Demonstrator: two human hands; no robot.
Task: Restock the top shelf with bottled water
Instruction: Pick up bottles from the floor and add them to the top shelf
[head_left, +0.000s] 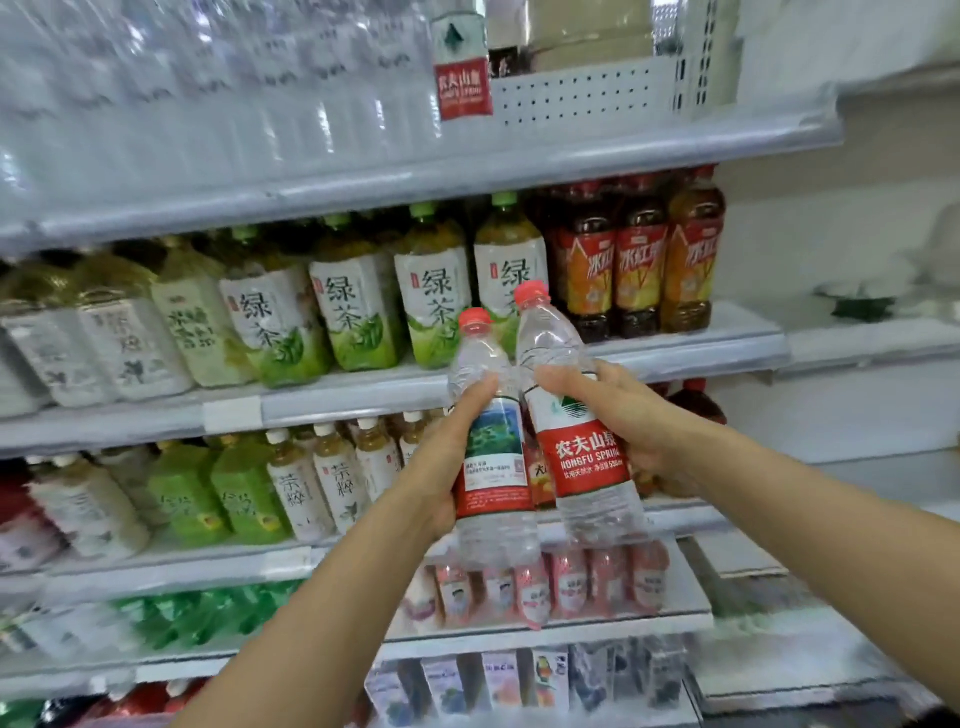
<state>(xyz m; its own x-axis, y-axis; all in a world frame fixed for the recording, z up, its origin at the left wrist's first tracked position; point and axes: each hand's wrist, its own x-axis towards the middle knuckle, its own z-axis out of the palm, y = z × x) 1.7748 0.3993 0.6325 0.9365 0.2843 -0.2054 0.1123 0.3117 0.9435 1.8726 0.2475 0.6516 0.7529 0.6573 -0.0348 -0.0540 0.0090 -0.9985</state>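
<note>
You've got a water bottle (493, 441) gripped in your left hand (441, 467) and another bottle (582, 431) in your right hand (623, 415), caps up; the top shelf (467, 166) gap sits above, slightly right.

- Top shelf (415, 171): your left and middle are packed with water bottles (208, 93).
- Open gap right of the red-labelled bottle (461, 67), before the perforated back panel (582, 96).
</note>
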